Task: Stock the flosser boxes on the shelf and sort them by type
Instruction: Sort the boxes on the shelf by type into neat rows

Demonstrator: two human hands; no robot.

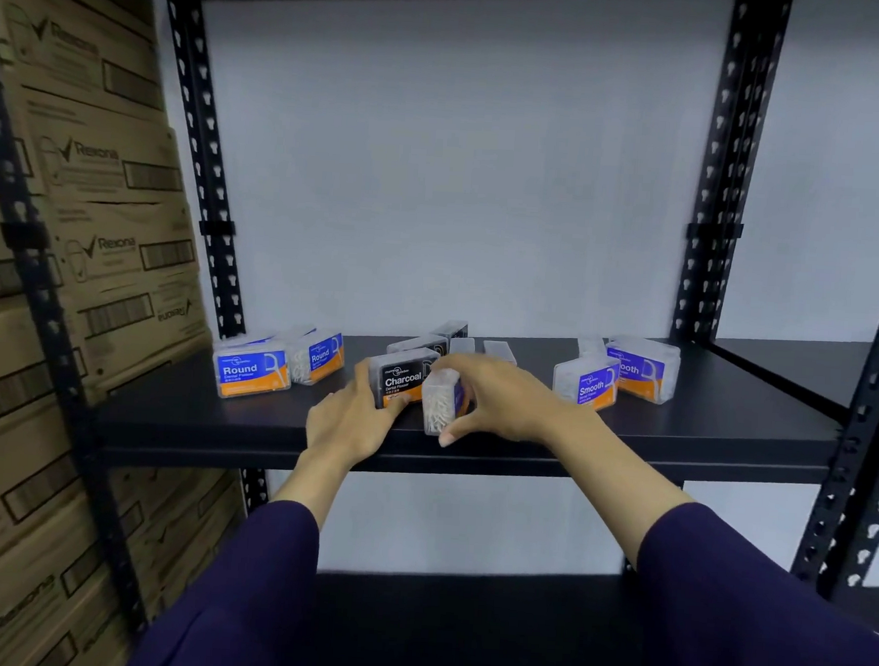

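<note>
Nearest, two dark purple sleeves [750, 599] reaching over the front edge of a black metal shelf [205, 421]. Right hand [495, 395] curled around a clear flosser box [441, 402] full of white picks, tipped on end near the shelf's front edge. Left hand [352, 415] just beside it, thumb and fingers clasping the left end of a black box marked Charcoal [404, 377]. Behind that, more dark and clear boxes [434, 338] lying loosely, labels too blurred to read. To the left, two blue-and-orange boxes marked Round [251, 367] side by side; to the right, two marked Smooth [586, 384]. Far left, beyond the upright, stacked brown cartons [80, 197]. At the back, a plain white wall [453, 153].
</note>
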